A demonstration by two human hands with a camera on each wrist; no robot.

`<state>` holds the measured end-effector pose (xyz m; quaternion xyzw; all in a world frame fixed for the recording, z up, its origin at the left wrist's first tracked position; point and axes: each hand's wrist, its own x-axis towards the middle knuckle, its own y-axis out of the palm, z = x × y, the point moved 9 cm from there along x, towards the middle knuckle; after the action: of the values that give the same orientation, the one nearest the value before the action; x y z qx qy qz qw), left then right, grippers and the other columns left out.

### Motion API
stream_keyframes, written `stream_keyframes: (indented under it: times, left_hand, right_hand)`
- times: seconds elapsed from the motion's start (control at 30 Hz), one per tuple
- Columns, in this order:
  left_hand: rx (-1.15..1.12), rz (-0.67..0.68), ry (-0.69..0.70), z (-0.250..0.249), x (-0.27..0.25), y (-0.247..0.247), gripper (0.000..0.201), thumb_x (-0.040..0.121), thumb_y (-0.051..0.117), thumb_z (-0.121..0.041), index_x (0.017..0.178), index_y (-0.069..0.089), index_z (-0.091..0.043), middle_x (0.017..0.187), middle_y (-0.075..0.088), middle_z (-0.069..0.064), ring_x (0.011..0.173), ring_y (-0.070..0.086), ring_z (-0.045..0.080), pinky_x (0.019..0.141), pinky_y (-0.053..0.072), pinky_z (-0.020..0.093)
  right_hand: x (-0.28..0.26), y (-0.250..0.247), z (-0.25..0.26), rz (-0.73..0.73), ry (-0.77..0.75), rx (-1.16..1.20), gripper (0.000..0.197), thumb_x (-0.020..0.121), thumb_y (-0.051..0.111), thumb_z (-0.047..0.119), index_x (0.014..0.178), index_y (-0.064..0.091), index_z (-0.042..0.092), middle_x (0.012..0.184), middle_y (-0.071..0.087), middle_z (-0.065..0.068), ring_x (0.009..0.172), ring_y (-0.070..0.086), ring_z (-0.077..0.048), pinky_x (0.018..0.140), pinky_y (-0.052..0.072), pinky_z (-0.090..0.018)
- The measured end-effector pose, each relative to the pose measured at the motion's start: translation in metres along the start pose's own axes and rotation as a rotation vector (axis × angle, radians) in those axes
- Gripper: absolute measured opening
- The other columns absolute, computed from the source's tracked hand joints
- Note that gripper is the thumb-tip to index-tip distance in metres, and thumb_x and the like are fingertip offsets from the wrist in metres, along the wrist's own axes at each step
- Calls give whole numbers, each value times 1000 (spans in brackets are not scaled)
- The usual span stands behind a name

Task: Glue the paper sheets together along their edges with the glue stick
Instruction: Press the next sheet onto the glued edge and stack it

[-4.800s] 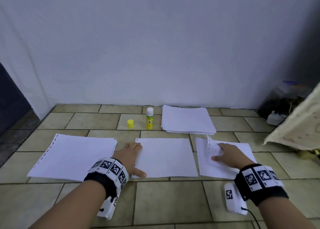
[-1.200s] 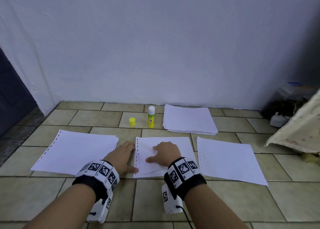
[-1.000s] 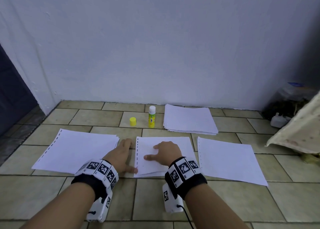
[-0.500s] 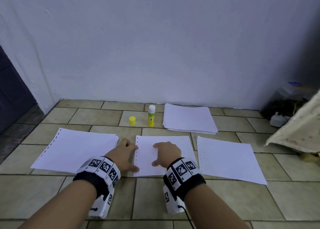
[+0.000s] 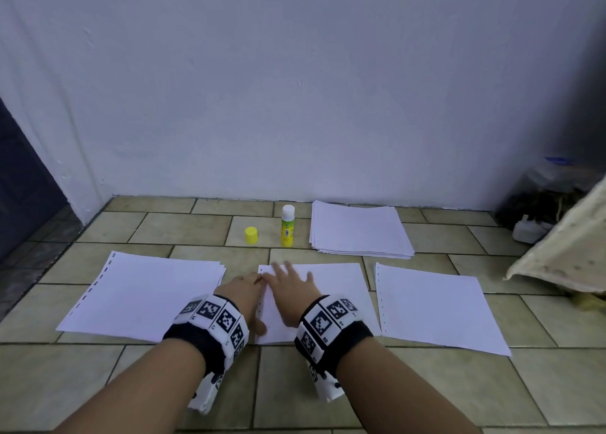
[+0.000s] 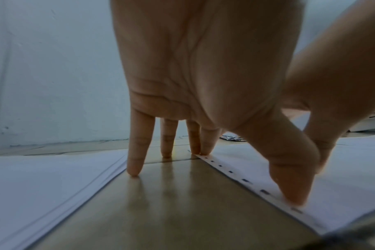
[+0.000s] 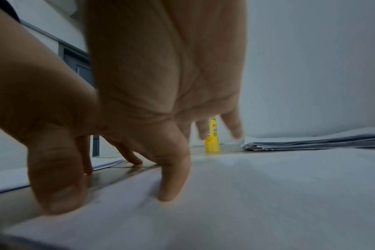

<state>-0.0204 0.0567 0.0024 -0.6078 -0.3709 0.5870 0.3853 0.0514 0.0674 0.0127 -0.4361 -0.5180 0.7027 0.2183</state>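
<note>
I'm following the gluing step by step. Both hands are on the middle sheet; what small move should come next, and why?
Probably lift the right hand and reach for the uncapped yellow glue stick. The middle white paper sheet lies flat, the left hand pins its punched edge, and the stick stands untouched beside its yellow cap.

Right hand spread on paper sheet, glue stick beyond

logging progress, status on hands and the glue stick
Left hand and right hand flat on white middle sheet, both open. Yellow glue stick upright by the wall, uncapped, untouched. Nothing in the way.
</note>
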Motion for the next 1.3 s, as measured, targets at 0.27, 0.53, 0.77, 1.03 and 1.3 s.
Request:
stream_keyframes:
  times: [0.27, 0.53, 0.77, 1.03, 1.3]
  left_hand:
    - [31, 20, 12, 0, -2, 1, 100, 81, 67, -51, 154, 6, -19, 159, 10, -5, 143, 21, 18, 108, 36, 40]
    - [113, 1, 8, 3, 1, 2, 96, 80, 65, -55, 152, 12, -20, 158, 14, -6, 144, 9, 21, 112, 28, 49]
    - [175, 30, 20, 1, 0, -9, 79, 82, 52, -70, 140, 38, -17, 143, 36, 1, 134, 26, 22, 104, 34, 43]
    - [64, -69, 231, -50, -8, -15, 62, 92, 56, -40, 143, 34, -11, 151, 28, 5, 138, 27, 23, 109, 33, 40]
    - [80, -53, 198, -32, -14, -12, 28, 94, 52, -22, 121, 55, -14, 123, 52, 5, 112, 53, 23, 89, 43, 32]
  right_hand:
    - [-13, 1, -67, 113, 54, 75, 84, 91, 58, 41, 154, 5, 22, 161, 5, 3, 145, 21, -20, 119, 4, -50]
    - [-30, -3, -140, 40, 340, 100, 75, 87, 61, 48, 146, 26, 18, 140, 47, -7, 131, 42, -27, 114, 27, -43]
    - [-27, -14, -126, -90, 362, -65, 68, 81, 71, 42, 134, 39, 13, 126, 55, -6, 128, 38, -25, 102, 36, -39]
    - [-23, -5, -83, -143, 186, -36, 44, 89, 45, 5, 132, 42, 13, 121, 57, -8, 123, 39, -26, 94, 37, -37]
    - [-24, 4, -50, -115, 184, 18, 52, 89, 60, 42, 125, 44, 8, 125, 52, -10, 122, 41, -32, 95, 39, -39]
